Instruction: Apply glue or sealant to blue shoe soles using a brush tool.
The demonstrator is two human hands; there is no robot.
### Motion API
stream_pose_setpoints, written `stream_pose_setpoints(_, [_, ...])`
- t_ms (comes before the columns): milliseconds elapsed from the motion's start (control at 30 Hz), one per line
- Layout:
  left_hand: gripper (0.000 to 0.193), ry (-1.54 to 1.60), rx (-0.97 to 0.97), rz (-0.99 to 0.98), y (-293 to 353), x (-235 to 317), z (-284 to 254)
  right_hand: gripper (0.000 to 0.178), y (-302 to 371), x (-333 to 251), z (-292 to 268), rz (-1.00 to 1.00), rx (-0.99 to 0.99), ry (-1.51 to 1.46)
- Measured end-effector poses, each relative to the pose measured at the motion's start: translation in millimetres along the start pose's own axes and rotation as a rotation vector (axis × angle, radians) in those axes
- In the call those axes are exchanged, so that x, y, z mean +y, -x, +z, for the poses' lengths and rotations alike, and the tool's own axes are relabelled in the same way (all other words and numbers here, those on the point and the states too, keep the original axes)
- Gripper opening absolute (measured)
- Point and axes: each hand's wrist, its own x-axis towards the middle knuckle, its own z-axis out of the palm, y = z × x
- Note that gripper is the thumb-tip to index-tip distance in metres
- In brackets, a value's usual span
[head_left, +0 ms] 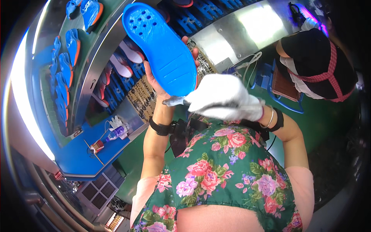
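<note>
My bare left hand [156,84] is closed around a bright blue shoe sole [166,58], tilted up with its inner face toward me. That face has a group of round holes near the far end and thin lines across the middle. It looks glossy, as if wet. My right hand [224,96], in a white glove, is closed on a small brush [174,101]. The flattened, greyish brush tip points left, close to the near end of the sole. Most of its handle is hidden in the glove, and the hand is slightly blurred.
Blue soles with orange edges [66,69] stand on a green conveyor belt [94,33] at left. White-and-red soles [121,65] sit on a rack below. A blue table [81,156] carries a purple-labelled bottle [116,133]. At right, another person [309,65] is near a blue-framed stool [286,83].
</note>
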Motion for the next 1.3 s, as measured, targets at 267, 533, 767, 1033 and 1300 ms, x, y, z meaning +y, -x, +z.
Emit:
stream_pose_setpoints(267, [0.117, -0.109, -0.054, -0.02, -9, 14, -15, 0.026, 8, -6, 4, 0.025, -0.038, 0.093])
stream_pose_setpoints(533, [0.111, -0.081, -0.067, -0.109, -4, 15, 1, 0.021, 7, 4, -8, 0.071, 0.125, 0.166])
stream_pose_setpoints(767, [0.116, -0.35, 0.179, -0.199, -1, 28, -4, 0.025, 31, -10, 3, -0.059, -0.1, 0.111])
stream_pose_setpoints(1033, [0.086, -0.203, 0.106, -0.334, -7, 25, 5, 0.023, 27, -7, -14, -0.1, -0.027, 0.323])
stream_pose_setpoints(1300, [0.097, -0.121, -0.09, -0.329, -9, 24, 3, 0.013, 20, -12, -8, 0.109, 0.123, -0.113])
